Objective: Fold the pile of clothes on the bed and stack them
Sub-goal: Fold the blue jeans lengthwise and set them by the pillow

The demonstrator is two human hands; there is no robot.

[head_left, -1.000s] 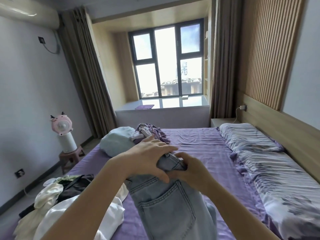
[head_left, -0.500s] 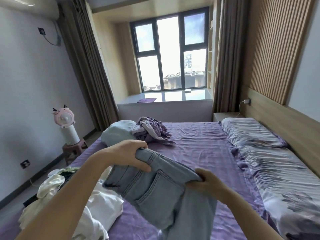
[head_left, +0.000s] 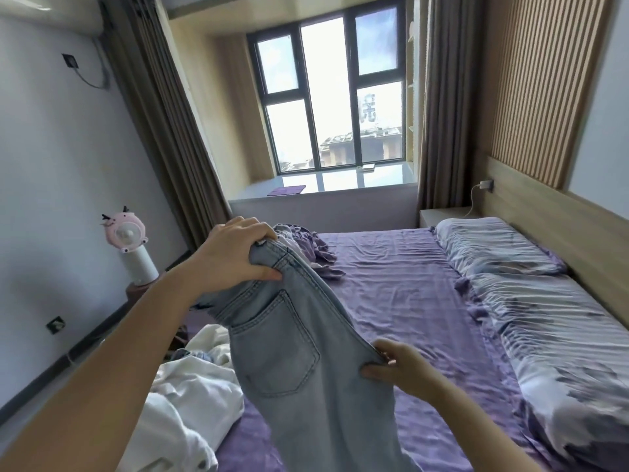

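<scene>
Head view, 2 hands apart, left hand (head_left: 235, 255) and right hand (head_left: 396, 366) gripping jeans (head_left: 299, 342) waistband above bed (head_left: 408, 301)

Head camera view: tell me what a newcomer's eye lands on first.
The light blue jeans held up in mid-frame, back pocket facing the camera. The left hand grips the waistband high, and the right hand pinches the edge lower down. Behind them, a bright window faces the purple bed.
</scene>
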